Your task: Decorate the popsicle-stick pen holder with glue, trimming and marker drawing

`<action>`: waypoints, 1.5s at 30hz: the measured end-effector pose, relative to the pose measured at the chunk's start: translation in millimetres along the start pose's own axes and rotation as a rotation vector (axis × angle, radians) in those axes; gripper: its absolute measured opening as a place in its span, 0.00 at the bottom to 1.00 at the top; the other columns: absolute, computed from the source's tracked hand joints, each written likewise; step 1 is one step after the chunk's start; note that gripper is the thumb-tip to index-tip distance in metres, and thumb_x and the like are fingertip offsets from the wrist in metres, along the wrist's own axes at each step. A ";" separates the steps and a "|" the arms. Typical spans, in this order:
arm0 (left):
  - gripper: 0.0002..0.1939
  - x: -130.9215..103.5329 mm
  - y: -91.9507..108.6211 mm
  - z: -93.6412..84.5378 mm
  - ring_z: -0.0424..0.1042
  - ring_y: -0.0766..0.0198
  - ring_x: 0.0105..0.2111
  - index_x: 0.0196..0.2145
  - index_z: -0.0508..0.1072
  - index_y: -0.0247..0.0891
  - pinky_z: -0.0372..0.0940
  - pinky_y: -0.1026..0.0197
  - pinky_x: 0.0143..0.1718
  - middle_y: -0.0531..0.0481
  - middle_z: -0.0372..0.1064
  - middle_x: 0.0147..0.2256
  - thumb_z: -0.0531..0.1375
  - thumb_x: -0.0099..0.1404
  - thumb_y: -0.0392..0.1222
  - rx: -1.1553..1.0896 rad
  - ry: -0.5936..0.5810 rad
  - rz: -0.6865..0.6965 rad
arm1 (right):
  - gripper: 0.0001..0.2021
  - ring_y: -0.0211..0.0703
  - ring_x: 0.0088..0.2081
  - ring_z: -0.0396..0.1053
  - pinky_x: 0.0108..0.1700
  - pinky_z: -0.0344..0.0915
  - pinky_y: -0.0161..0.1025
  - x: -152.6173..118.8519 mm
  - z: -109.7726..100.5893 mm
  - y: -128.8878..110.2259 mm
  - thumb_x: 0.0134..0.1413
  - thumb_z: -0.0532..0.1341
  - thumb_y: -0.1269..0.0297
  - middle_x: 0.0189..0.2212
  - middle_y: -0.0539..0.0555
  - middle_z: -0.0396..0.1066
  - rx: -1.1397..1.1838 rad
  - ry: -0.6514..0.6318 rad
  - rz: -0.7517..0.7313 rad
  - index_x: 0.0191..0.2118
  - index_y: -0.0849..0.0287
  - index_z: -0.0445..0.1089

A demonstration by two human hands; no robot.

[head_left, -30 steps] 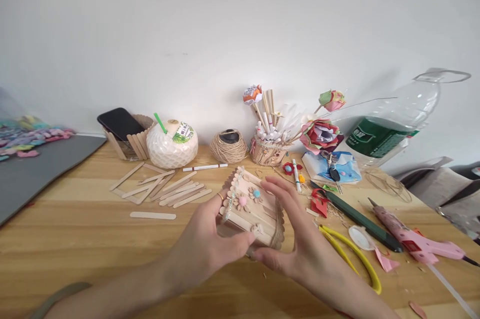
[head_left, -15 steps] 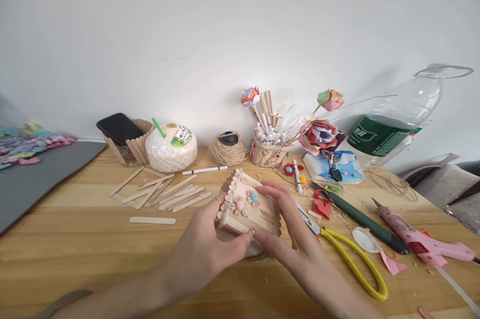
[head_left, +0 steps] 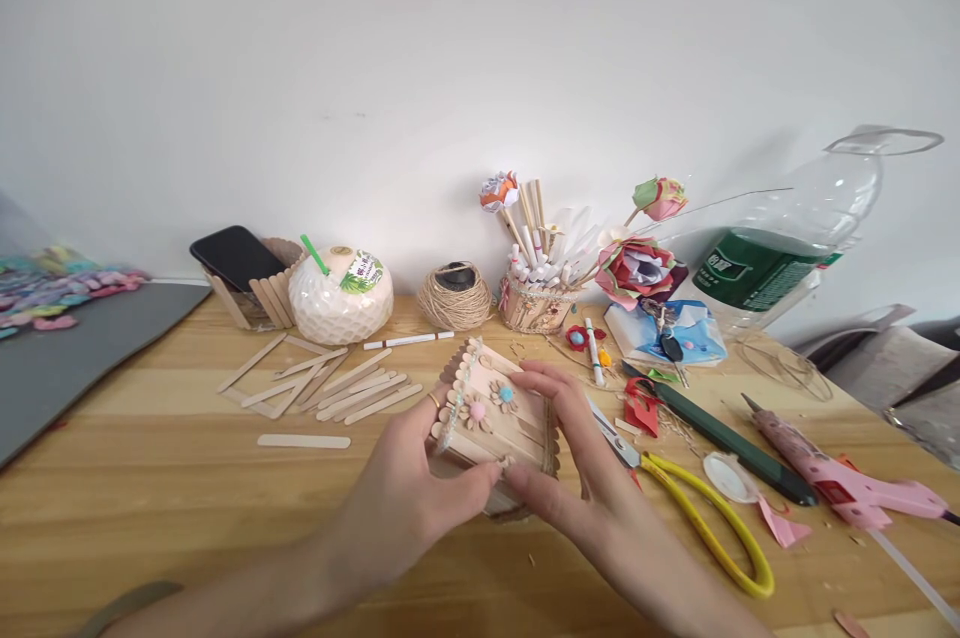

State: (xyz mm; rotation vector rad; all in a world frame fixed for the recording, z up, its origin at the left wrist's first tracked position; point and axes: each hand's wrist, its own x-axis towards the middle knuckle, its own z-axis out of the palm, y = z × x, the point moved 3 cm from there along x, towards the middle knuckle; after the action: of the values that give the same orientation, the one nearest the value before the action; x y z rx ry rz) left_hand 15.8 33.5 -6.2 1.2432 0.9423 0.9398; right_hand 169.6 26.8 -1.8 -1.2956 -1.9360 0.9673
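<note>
Between my two hands is a box made of wooden craft sticks (head_left: 517,433), tilted, with scalloped stick ends along its edges. On its upper face sit a flower with a pink pompom (head_left: 478,411) and one with a blue pompom (head_left: 505,395). My left hand (head_left: 420,478) grips the box's left side, its thumb on the near part of that face. From the right, my right hand (head_left: 581,463) wraps round the opposite edge, fingers over the top. Both thumbs press close together on a small piece, mostly covered by the thumb tips.
Loose craft sticks (head_left: 367,393) lie at left, before a wrapped coconut (head_left: 341,298). Behind the box are a twine ball (head_left: 454,298) and a decorated pen holder (head_left: 536,308). To the right lie yellow-handled scissors (head_left: 705,508), a dark green cutter (head_left: 731,443) and a pink glue gun (head_left: 847,488).
Hardly anything differs. The whole view has shifted very slightly, and both hands keep the same hold on the box, thumbs still pressed at the same spot.
</note>
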 end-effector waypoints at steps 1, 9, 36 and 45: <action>0.14 0.1 -0.2 0.1 0.71 0.60 0.40 0.43 0.69 0.38 0.64 0.62 0.40 0.50 0.74 0.38 0.58 0.57 0.33 -0.001 0.001 0.003 | 0.22 0.51 0.65 0.40 0.63 0.45 0.54 0.1 0.3 0.0 0.56 0.56 0.55 0.61 0.53 0.44 0.001 0.003 -0.001 0.55 0.46 0.50; 0.12 -0.9 -4.0 -2.8 0.69 0.62 0.34 0.41 0.69 0.38 0.63 0.64 0.36 0.53 0.72 0.32 0.59 0.57 0.35 0.044 0.035 0.019 | 0.23 0.53 0.64 0.42 0.63 0.45 0.56 -0.8 -1.9 0.7 0.55 0.57 0.53 0.61 0.53 0.45 0.049 0.002 0.015 0.55 0.46 0.53; 0.11 -1.7 4.6 -0.3 0.69 0.62 0.37 0.41 0.69 0.38 0.62 0.64 0.36 0.52 0.73 0.36 0.56 0.59 0.32 0.034 -0.052 0.054 | 0.07 0.48 0.48 0.60 0.49 0.63 0.47 -0.3 -17.3 -35.0 0.54 0.59 0.74 0.43 0.56 0.65 -0.450 0.048 -0.493 0.31 0.55 0.71; 0.07 -0.6 4.8 -0.7 0.66 0.66 0.32 0.36 0.68 0.38 0.59 0.66 0.31 0.55 0.70 0.32 0.57 0.58 0.32 0.033 -0.052 0.047 | 0.07 0.46 0.48 0.61 0.48 0.64 0.44 6.6 -21.9 -39.4 0.59 0.55 0.75 0.44 0.57 0.66 -0.429 -0.071 -0.556 0.37 0.58 0.68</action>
State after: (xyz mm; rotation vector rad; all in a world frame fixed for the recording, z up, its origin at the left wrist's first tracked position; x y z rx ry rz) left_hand 14.7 33.6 -1.4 1.3164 0.8939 0.9280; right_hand 165.5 28.1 43.6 -0.8447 -2.4585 0.3346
